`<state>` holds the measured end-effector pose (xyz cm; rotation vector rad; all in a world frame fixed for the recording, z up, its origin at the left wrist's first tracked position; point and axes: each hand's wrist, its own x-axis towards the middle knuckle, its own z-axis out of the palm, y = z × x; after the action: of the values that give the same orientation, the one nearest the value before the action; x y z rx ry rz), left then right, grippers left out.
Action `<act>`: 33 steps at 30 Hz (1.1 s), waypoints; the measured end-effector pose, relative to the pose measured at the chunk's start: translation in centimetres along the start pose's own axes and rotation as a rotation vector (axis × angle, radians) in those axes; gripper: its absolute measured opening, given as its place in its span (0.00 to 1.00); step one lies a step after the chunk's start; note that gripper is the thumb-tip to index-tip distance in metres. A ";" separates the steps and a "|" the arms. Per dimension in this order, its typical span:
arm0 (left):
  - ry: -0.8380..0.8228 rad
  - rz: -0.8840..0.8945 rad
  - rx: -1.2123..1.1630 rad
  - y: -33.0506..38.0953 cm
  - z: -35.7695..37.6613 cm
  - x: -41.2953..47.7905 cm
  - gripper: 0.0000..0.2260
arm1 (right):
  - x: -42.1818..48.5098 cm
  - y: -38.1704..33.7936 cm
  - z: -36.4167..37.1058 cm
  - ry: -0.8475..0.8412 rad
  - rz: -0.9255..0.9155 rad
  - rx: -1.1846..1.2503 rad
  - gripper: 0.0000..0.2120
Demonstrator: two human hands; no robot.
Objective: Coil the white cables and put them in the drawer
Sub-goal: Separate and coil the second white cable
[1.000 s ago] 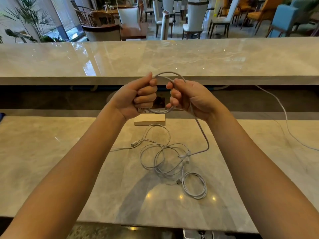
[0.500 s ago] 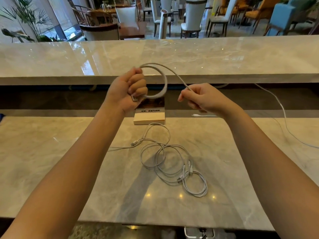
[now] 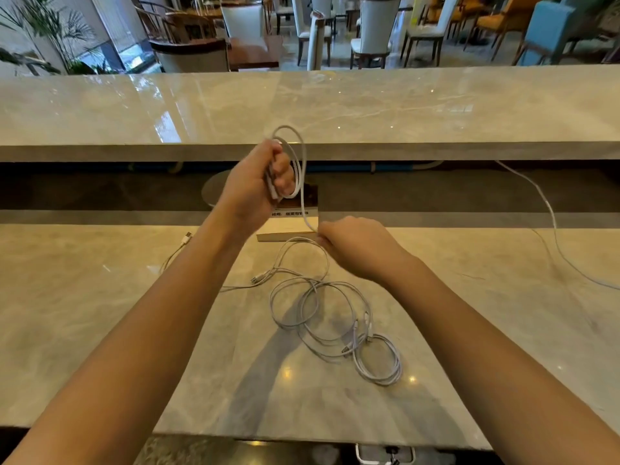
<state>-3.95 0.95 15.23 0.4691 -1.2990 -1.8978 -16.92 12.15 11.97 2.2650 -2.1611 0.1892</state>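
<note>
Clasping a white cable (image 3: 303, 169) in loops, the raised left grip (image 3: 255, 182) holds firm; the right grip (image 3: 355, 246) pinches its trailing strand. Tangled cables (image 3: 335, 283) lie nearer on the counter (image 3: 100, 297), a sign block (image 3: 285, 235) farther off.

Marble counters (image 3: 100, 317); dining chairs (image 3: 375, 25) beyond

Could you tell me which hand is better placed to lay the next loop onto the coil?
The right hand: it pinches the cable just below the coil, while the left hand is full, gripping the loops already made.
</note>
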 end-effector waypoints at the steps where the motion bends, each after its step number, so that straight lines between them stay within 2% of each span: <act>1: 0.008 0.018 0.147 -0.4 0.2 -0.2 0.11 | -0.1 -0.6 -0.5 0.062 -0.059 0.014 0.12; 5: -0.009 0.071 0.589 -1.2 0.3 -1.1 0.07 | -0.1 -0.8 -2.7 0.357 -0.251 0.074 0.10; 10: -0.087 0.068 0.777 -2.0 1.2 -1.8 0.07 | 0.3 -0.1 -3.5 0.405 -0.306 0.145 0.07; 13: -0.090 -0.002 0.654 -2.1 1.2 -2.0 0.10 | 0.0 0.8 -3.8 0.482 -0.158 0.336 0.10; 16: -0.159 -0.180 0.344 -1.9 1.0 -2.0 0.16 | 0.0 2.2 -3.9 0.425 -0.003 0.518 0.11; 19: -0.252 -0.328 0.005 -2.1 0.6 -1.9 0.19 | 0.3 3.0 -3.3 0.323 0.127 0.963 0.13; 21: -0.277 -0.351 -0.120 -2.3 0.4 -2.0 0.15 | 0.3 3.4 -2.9 0.307 0.214 1.212 0.16; 22: -0.273 -0.357 -0.156 -2.4 0.3 -2.0 0.13 | 0.3 3.5 -2.7 0.294 0.243 1.236 0.14; 24: -0.252 -0.383 -0.231 -2.6 0.4 -2.0 0.12 | 0.4 3.5 -2.2 0.257 0.255 1.120 0.09; 26: -0.240 -0.412 -0.325 -2.9 0.6 -2.1 0.12 | 0.6 3.2 -1.5 0.221 0.243 0.953 0.10; 28: -0.239 -0.431 -0.401 -3.1 0.9 -2.2 0.12 | 0.8 2.7 -1.0 0.167 0.259 0.885 0.12; 29: -0.243 -0.437 -0.430 -3.2 1.0 -2.2 0.12 | 0.8 2.4 -0.8 0.110 0.276 0.930 0.11; 31: -0.251 -0.438 -0.474 -3.4 1.2 -2.3 0.12 | 0.6 2.1 -0.7 -0.007 0.320 1.179 0.10; 33: -0.245 -0.419 -0.487 -3.5 1.1 -2.4 0.13 | 0.5 1.9 -0.6 -0.020 0.356 1.471 0.12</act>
<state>-4.55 4.14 12.20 0.2700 -0.8722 -2.5956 -18.85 11.62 12.49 2.0032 -2.7790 2.3938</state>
